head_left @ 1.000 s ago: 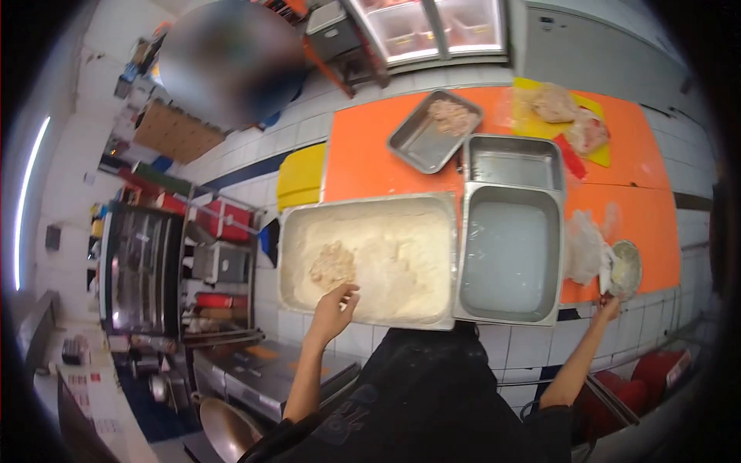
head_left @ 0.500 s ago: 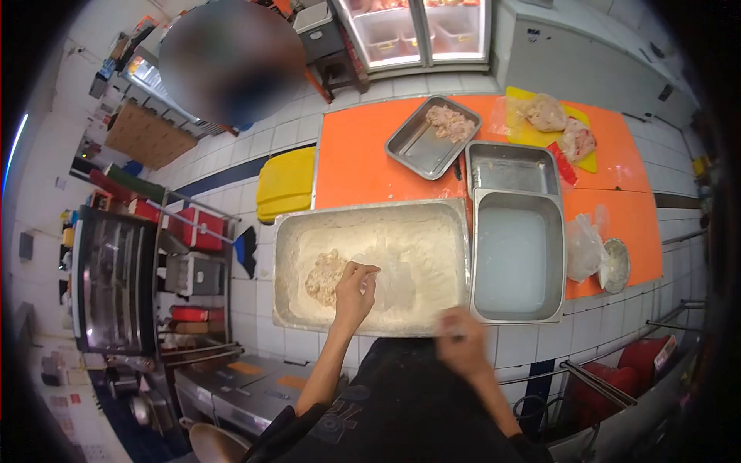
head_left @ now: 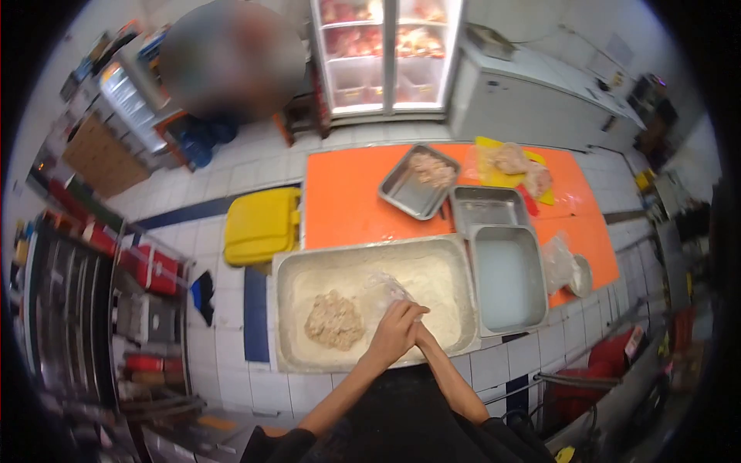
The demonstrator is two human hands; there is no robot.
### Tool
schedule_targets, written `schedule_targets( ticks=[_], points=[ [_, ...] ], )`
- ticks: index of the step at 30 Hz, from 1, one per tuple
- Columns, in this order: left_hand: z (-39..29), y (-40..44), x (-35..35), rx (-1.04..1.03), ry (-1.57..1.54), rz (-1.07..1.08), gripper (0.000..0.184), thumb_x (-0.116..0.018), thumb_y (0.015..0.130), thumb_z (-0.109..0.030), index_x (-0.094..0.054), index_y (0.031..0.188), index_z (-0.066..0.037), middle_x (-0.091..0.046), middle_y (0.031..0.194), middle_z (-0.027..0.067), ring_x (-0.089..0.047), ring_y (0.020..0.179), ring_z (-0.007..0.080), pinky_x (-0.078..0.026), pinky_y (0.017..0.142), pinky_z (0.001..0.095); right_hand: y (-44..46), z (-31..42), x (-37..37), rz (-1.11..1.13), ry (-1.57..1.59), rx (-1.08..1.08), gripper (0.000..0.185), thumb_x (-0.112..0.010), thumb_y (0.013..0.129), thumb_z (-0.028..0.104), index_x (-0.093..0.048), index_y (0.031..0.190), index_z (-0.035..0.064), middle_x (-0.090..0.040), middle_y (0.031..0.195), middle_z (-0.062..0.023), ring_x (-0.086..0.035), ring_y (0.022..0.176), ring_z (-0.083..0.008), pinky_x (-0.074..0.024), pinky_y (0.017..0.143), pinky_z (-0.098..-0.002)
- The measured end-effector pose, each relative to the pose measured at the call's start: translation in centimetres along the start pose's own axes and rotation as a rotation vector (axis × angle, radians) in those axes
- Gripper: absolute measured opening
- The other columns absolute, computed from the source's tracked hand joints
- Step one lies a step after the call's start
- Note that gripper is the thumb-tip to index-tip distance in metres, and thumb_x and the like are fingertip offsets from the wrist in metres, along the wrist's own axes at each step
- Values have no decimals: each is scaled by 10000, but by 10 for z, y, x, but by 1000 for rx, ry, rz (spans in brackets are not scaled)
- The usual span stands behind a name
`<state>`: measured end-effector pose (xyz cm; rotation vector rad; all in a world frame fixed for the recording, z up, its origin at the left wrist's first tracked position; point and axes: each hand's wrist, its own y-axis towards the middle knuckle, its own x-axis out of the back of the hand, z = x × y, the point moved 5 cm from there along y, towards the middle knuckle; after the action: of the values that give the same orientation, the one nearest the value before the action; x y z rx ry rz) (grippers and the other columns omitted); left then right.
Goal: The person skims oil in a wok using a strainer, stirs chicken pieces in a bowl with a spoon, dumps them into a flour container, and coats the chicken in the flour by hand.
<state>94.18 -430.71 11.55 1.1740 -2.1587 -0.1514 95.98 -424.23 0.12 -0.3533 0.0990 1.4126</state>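
Where your hands meet over the metal tray (head_left: 316,366), your left hand (head_left: 397,322) has fingers curled at the clear plastic (head_left: 388,288); can't tell if they grip it. Right hand (head_left: 421,336) mostly hidden, fingers unreadable. Plastic lies crumpled over pale, powdery flour (head_left: 449,287): likely light, limp, slippery; pinch a gathered edge. On your left, the lumpy, flour-dusted meat heap (head_left: 334,320) looks soft, moderately heavy; cup underneath.

Flour tray (head_left: 282,316), 6 o'cl.: metal, dull; flour (head_left: 436,285) matt, powdery. Coated meat (head_left: 334,320), 7 o'cl.: rough, lumpy. Liq. pan (head_left: 513,328), 4 o'cl.: metal, semi-gloss. Bin (head_left: 261,226), 9 o'cl.: smooth plas. Bag (head_left: 557,261), 3 o'cl.: thin plas.
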Motion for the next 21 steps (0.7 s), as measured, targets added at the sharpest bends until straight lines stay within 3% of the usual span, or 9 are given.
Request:
schedule_targets(
  ticks=[3,5,7,9,12,14,16,20,21],
  points=[
    [5,-5,7,-2,52,-399,297,-702,734,-81,-610,1012,-36,-578,960,137,-564,928,328,-437,844,423,7,25,14,-289,330,-99,410,-457,955,385,-567,1170,55,-618,1087,-96,-585,1010,-246,-489,895,-392],
    [8,-2,-1,228,-153,-321,328,-713,786,-189,-590,1043,-26,-570,1005,129,-561,932,262,-469,732,356,45,-38,24,-95,674,-22,388,-569,897,349,-523,1201,111,-573,1083,-86,-568,952,-229,-504,784,-378],
    [35,-12,-19,139,-101,-183,334,-675,845,-240,-572,1063,-9,-580,927,123,-571,839,260,-481,677,348,83,-122,41,120,840,207,552,-604,890,368,-411,1365,164,-523,1210,-94,-550,947,-209,-501,722,-371],
    [35,-15,-32,142,-108,-76,337,-662,858,-243,-565,1076,-5,-585,903,124,-572,802,266,-485,679,361,6,1,29,-97,843,78,584,-565,898,416,-389,1398,171,-522,1245,-104,-548,1011,-226,-501,764,-381],
    [10,-16,-34,75,-67,32,177,-625,883,-135,-570,910,30,-551,753,84,-545,695,204,-458,642,307,-14,48,26,-204,847,55,636,-506,911,488,-355,1447,180,-521,1297,-121,-546,1108,-252,-500,827,-395],
    [-6,-8,-34,-38,-134,-14,132,-589,901,-79,-537,855,33,-526,749,73,-500,672,175,-442,628,303,-6,55,37,-192,897,52,622,-494,905,529,-390,1425,202,-468,1368,-122,-493,1183,-277,-470,875,-393],
    [-14,-6,-37,71,-123,-48,131,-566,916,-62,-510,828,18,-508,735,67,-488,662,160,-445,621,286,-2,58,44,-168,941,48,614,-491,901,550,-415,1406,209,-451,1392,-123,-475,1208,-288,-458,894,-388],
    [-24,-18,-50,27,-293,68,184,-556,929,-75,-456,790,-9,-477,753,57,-497,690,141,-465,614,278,14,38,50,-199,934,-44,604,-502,896,552,-445,1378,192,-489,1344,-122,-511,1158,-284,-471,875,-374],
    [0,-23,-50,138,-288,179,142,-554,929,-80,-496,826,-1,-517,818,76,-528,746,152,-483,652,288,20,32,53,-217,902,-67,602,-505,895,552,-453,1371,187,-499,1332,-122,-520,1145,-283,-474,870,-370]
  ],
)
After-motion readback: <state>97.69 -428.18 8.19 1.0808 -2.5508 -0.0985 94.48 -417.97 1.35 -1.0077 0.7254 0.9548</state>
